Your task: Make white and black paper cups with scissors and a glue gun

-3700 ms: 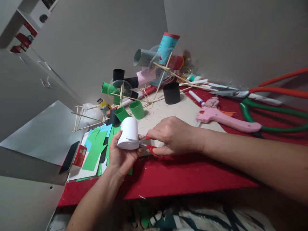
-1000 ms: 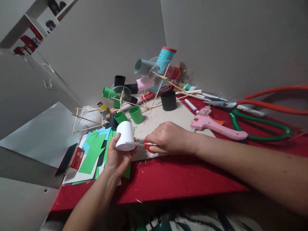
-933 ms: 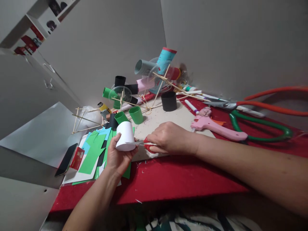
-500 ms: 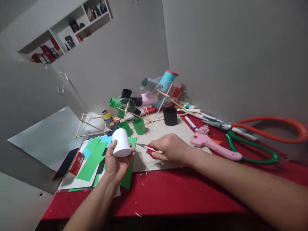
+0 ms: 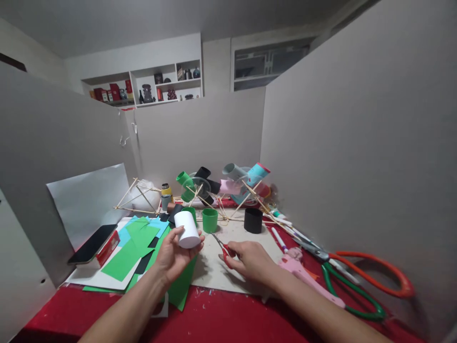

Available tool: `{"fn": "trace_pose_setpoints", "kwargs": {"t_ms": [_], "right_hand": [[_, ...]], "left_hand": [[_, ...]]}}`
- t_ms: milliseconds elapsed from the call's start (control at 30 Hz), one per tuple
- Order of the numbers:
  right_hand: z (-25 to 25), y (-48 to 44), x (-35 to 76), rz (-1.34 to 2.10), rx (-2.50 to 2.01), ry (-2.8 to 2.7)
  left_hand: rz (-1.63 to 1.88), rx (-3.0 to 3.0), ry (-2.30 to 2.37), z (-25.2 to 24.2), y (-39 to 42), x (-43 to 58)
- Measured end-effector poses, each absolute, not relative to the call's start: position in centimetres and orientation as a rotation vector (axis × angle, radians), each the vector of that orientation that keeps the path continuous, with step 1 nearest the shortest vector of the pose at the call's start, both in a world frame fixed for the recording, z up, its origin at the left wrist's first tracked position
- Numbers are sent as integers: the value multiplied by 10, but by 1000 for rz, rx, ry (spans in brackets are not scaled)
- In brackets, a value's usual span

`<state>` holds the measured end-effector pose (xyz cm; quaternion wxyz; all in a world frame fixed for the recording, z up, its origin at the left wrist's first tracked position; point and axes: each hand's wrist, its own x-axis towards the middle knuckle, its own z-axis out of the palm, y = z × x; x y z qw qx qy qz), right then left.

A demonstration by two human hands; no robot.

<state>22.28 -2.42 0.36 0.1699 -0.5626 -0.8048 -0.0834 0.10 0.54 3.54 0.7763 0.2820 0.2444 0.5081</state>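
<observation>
Head view: the left hand clasps a white cylinder; the right hand, nearby, grips scissors. Squeezing too tightly could dent the cylinder.

You have a bare left hand, with the left forearm behind it uncovered and broadening farther back. Your right hand is bare too, the right forearm behind it likewise uncovered.

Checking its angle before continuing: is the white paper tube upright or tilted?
Tilted: in the left hand, the white paper tube's top leans left.
</observation>
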Motion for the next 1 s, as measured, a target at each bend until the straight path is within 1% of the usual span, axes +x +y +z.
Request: {"fn": "trace_pose_setpoints", "kwargs": {"t_ms": [133, 267, 500, 800, 1000], "right_hand": [[4, -33, 219, -237, -1673, -2327], [2, -37, 208, -262, -1725, -2399], [13, -45, 190, -303, -1633, -2482], [15, -61, 204, -361, -1687, -2456], [5, -68, 209, -374, -1685, -2416]], "left_hand": [[1119, 647, 481, 34, 7, -2], [1055, 751, 378, 24, -1, 5], [979, 1010, 367, 3, -7, 16], [1140, 1009, 544, 4, 14, 3], [1198, 856, 542, 23, 11, 0]]}}
